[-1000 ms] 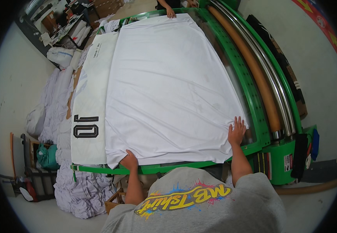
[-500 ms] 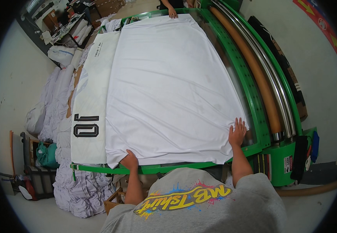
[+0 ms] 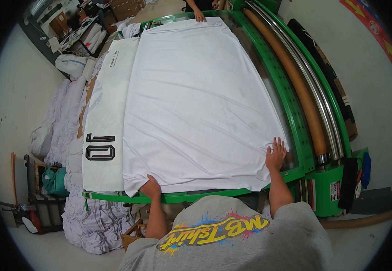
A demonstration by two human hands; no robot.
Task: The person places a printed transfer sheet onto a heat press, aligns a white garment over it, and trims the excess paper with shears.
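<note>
A wide sheet of white fabric [image 3: 191, 99] lies over the green-framed machine table [image 3: 295, 113], with soft creases across it. My left hand [image 3: 150, 187] is closed on its near left edge, the fingertips partly hidden in the cloth. At the near right corner my right hand [image 3: 276, 154] rests flat on the fabric with fingers stretched apart. To the left of the cloth, partly under it, lies white printed paper [image 3: 106, 99] with bold black figures. Across the table another person's hand [image 3: 200, 16] touches the fabric's far edge.
Along the right side run a brown roller [image 3: 290, 77] and shiny metal rollers [image 3: 324, 108]. Heaps of white cloth [image 3: 96, 226] stand on the floor at the left, near a green bag [image 3: 55, 180]. A desk [image 3: 85, 34] is at the far left.
The creases in the fabric have flattened a little, mainly near my left hand. The other person's hand has shifted slightly left. My own hands stay in place.
</note>
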